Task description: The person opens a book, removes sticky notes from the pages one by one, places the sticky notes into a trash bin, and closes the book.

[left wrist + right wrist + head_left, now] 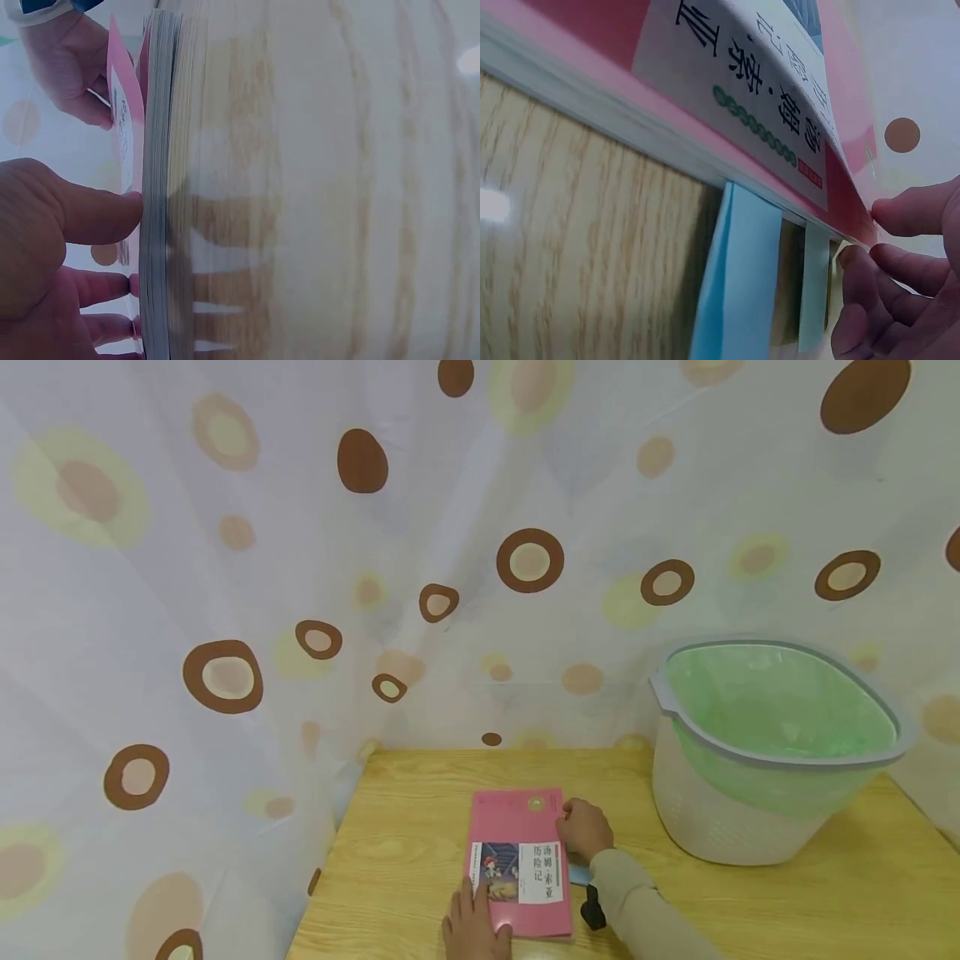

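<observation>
A pink book (513,820) with a picture and Chinese characters lies on the wooden table. My left hand (476,928) rests on its lower left part, fingers straight; the left wrist view shows the thumb (101,214) touching the book's edge. At the upper right edge, my right hand (587,829) pinches the cover between thumb and fingers. That cover (127,112) stands slightly raised off the pages in the left wrist view. A light blue paper strip (742,277) and a pale green strip (814,281) stick out of the book's right side, beside a small yellowish one.
A white basket (720,818) with a grey rim and a green inside stands on the right of the table (405,827). Behind the table hangs a pale sheet (450,527) with brown and yellow spots. A black band (592,908) is on the right wrist.
</observation>
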A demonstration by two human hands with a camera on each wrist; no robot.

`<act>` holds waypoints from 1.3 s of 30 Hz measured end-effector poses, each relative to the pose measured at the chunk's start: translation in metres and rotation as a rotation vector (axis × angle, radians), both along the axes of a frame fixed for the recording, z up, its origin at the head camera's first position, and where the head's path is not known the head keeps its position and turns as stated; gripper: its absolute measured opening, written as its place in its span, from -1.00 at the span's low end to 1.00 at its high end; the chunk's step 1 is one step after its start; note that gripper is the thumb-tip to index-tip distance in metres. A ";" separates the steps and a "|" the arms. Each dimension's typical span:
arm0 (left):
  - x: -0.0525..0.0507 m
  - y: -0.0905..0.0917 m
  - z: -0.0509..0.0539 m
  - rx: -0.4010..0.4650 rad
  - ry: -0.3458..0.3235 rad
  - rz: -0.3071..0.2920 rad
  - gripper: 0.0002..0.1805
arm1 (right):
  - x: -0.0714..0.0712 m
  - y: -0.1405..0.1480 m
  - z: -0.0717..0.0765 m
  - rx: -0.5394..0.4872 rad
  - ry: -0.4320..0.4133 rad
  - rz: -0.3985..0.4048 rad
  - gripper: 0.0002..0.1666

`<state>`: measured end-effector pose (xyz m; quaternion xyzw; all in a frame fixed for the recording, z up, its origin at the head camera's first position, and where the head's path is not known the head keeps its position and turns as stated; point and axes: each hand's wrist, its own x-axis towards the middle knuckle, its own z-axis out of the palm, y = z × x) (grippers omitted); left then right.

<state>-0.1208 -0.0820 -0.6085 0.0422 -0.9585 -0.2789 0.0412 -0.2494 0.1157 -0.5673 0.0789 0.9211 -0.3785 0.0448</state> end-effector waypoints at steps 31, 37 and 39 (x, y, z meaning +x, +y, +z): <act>0.004 0.000 0.010 0.063 -0.011 0.025 -0.21 | -0.012 -0.004 -0.009 -0.031 -0.044 -0.035 -0.59; 0.005 -0.002 0.011 0.076 -0.028 -0.002 -0.21 | -0.006 -0.009 -0.002 -0.136 -0.058 -0.074 -0.56; 0.005 -0.004 0.014 0.074 -0.042 -0.010 -0.22 | -0.003 -0.011 0.001 -0.183 -0.029 -0.073 -0.57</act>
